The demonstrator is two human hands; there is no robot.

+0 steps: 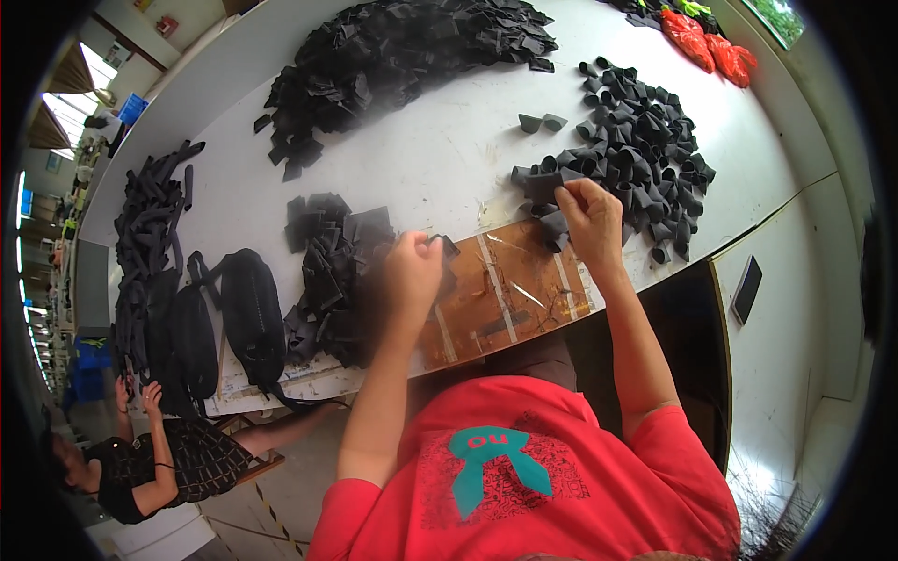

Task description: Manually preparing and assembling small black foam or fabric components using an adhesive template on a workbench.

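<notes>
My left hand (412, 276) is pinched at a small black fabric piece (449, 249), over the right edge of a heap of flat black fabric pieces (327, 257). Slight blur softens that hand. The fingers of my right hand (593, 222) are closed on the edge of a dark grey fabric piece (541, 187), at the left side of a pile of curled dark fabric pieces (645, 150). Between my hands lies a brown taped board (510, 290) at the table's near edge.
A large mound of black fabric pieces (393, 56) covers the far table. Two loose curled pieces (543, 122) lie apart from the pile. Black pouches (253, 318) and dark strips (150, 224) are at left, near a seated person (154, 458). Red bags (706, 47) sit far right.
</notes>
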